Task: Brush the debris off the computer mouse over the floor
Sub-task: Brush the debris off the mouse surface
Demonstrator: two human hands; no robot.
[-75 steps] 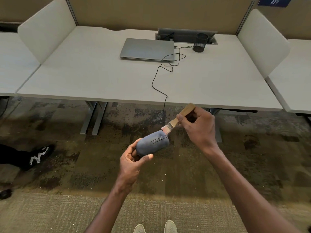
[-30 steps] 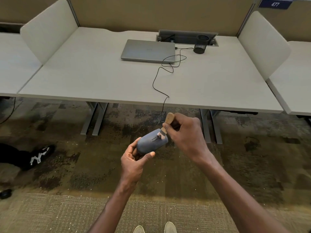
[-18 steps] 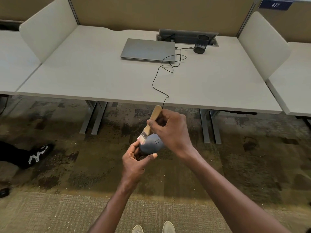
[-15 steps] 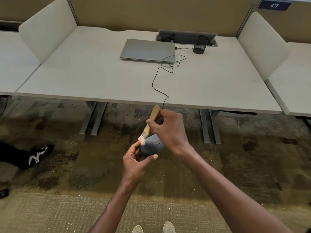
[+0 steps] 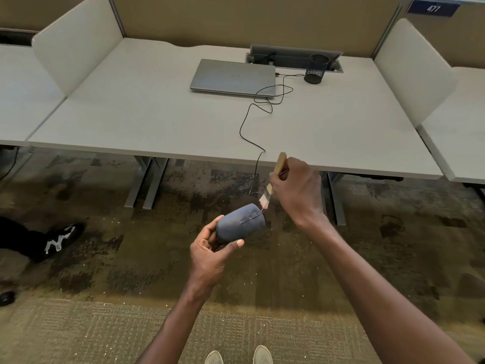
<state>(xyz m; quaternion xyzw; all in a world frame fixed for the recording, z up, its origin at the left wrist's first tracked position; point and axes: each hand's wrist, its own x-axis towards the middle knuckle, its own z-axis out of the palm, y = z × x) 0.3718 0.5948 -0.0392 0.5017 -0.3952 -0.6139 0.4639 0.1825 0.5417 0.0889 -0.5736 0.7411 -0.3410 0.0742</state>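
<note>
A dark grey wired computer mouse [image 5: 240, 222] is held over the carpeted floor [image 5: 367, 253], in front of the desk. My left hand [image 5: 210, 254] grips its rear end from below, top side facing up. My right hand [image 5: 296, 190] holds a small wooden-handled brush [image 5: 274, 179]. The bristles touch the mouse's front tip, where the black cable [image 5: 246, 119] leaves it. White specks of debris lie on the carpet below.
The cable runs up over the edge of the white desk [image 5: 157, 122] to a closed grey laptop [image 5: 233, 78]. A black mesh cup [image 5: 316, 69] stands behind it. Another person's black shoe [image 5: 56, 241] rests at left. My shoes [image 5: 236, 357] show at the bottom.
My right hand swept the brush from the mouse's rear left across to its front tip, uncovering the mouse's top. The left hand kept its hold.
</note>
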